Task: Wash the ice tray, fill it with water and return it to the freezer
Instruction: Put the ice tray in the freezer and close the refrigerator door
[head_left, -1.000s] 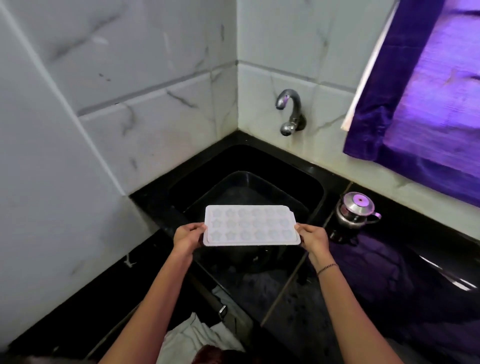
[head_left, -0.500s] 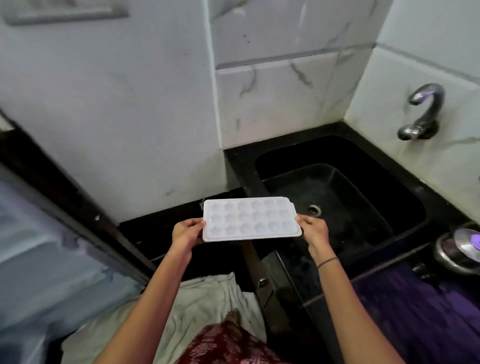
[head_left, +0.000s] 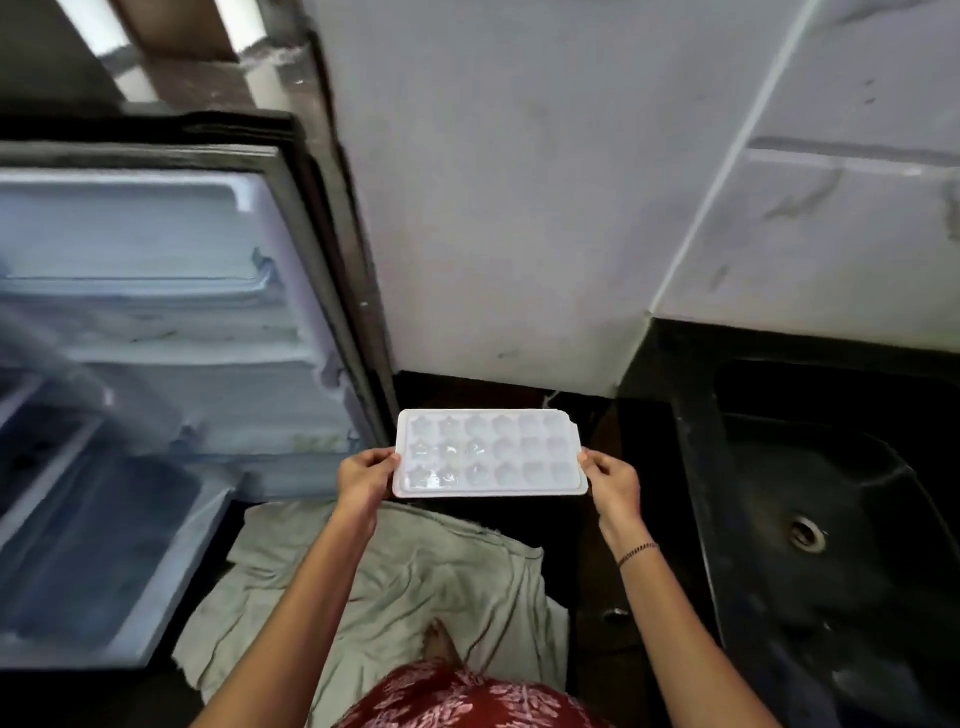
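- Ice tray held level at mid-frame, between open freezer and black sink.
- Left hand grip clamped on tray's left short edge.
- Right hand grip clamped on right short edge.

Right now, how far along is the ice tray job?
Washing and filling look done: the ice tray is clear of the sink, and some cells glint as if wet or filled. In hand: the left hand and right hand hold it level by its ends beside the open fridge. Left: setting it inside.
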